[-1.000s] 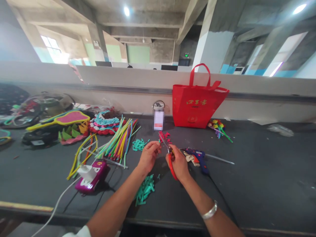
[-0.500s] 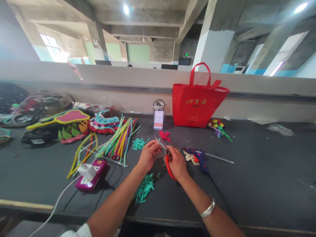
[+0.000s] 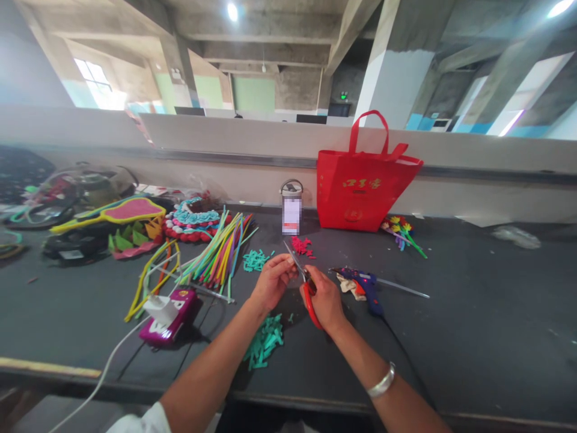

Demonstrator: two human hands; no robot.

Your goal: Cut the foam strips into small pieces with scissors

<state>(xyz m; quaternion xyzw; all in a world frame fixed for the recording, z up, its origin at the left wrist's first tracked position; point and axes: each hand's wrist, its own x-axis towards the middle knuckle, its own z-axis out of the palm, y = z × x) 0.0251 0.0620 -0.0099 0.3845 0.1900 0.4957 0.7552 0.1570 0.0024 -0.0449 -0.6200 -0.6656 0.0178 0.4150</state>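
My right hand (image 3: 323, 299) is closed around the red handles of a pair of scissors (image 3: 311, 305), whose blades point up and to the left. Beside the blades, my left hand (image 3: 274, 281) pinches something too small to make out between thumb and fingers. Below my left wrist lies a pile of teal cut strips (image 3: 267, 341). Beyond my left hand is a heap of smaller teal pieces (image 3: 256, 260), and past the blade tips a heap of small red pieces (image 3: 303, 246).
At right a blue glue gun (image 3: 367, 285) lies with its stick showing. Behind stand a red bag (image 3: 367, 192) and a lidded cup (image 3: 291, 210). Colourful fuzzy stems (image 3: 220, 252) and a purple power strip (image 3: 169, 319) with a white cord are at left.
The scissor blades look closer together than before. Both hands stay in nearly the same place, and the whole view has shifted very slightly.
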